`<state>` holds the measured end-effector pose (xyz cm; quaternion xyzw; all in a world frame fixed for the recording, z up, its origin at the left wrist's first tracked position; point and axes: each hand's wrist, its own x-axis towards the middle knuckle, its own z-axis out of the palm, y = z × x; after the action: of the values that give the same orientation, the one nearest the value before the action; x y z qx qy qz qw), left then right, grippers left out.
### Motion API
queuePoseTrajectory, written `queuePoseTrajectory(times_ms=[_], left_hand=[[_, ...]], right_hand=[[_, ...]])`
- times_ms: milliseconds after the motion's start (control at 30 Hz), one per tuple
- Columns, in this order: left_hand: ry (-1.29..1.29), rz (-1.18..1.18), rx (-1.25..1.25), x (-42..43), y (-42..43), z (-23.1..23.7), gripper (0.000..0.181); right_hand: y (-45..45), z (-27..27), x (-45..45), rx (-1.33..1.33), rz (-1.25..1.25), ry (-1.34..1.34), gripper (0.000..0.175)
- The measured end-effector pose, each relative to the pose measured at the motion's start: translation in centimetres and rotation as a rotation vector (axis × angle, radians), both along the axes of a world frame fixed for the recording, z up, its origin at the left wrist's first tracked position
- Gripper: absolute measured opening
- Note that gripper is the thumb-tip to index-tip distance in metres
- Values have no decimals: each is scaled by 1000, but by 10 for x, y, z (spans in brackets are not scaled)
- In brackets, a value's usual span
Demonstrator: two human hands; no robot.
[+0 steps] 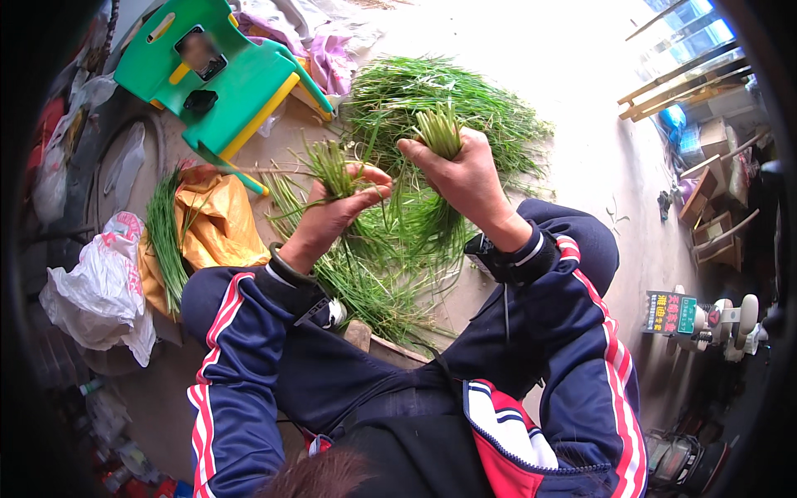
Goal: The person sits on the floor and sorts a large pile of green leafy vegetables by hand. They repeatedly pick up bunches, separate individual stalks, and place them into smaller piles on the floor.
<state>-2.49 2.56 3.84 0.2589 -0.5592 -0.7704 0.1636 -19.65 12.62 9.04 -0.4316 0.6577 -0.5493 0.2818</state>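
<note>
My left hand [339, 208] holds a loose bunch of thin green stalks [332, 168], palm upward, with the cut ends pointing up and away from me. Close to its right, my right hand [464, 177] grips a thicker bunch of green stalks [441, 132], its pale cut ends above the fist and its leafy ends hanging below. Behind the hands lies a large heap of long green leaves [448, 99], which look like garlic chives. More loose stalks [373, 292] are spread on the floor between my legs. A neat bundle of green leaves [167, 239] rests on an orange sack [218, 221] at the left.
A green and yellow plastic chair [249, 87] at the upper left bears a phone [200, 53] and a small black object [200, 101]. A white plastic bag [103, 286] lies beside the orange sack. Wooden pieces [700, 193] and a parked scooter [722, 320] are at the right.
</note>
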Motion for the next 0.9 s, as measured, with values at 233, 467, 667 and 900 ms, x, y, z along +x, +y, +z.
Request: queuePoseTrajectory(times_ms=[233,467,667,900], left_hand=[[-53,19,-44,0,0,0,15],[50,3,-69,7,-2,-7,14],[-10,2,-123,8,-4,-11,11],[-32,-82,29,13,-11,-9,12]], right_hand=[[-6,-8,5,-14,67,-66,20],[-5,-20,3,71,241,26,17],[-3,-6,-19,13,-68,-154,16],[0,1,-29,109,-49,85,24]])
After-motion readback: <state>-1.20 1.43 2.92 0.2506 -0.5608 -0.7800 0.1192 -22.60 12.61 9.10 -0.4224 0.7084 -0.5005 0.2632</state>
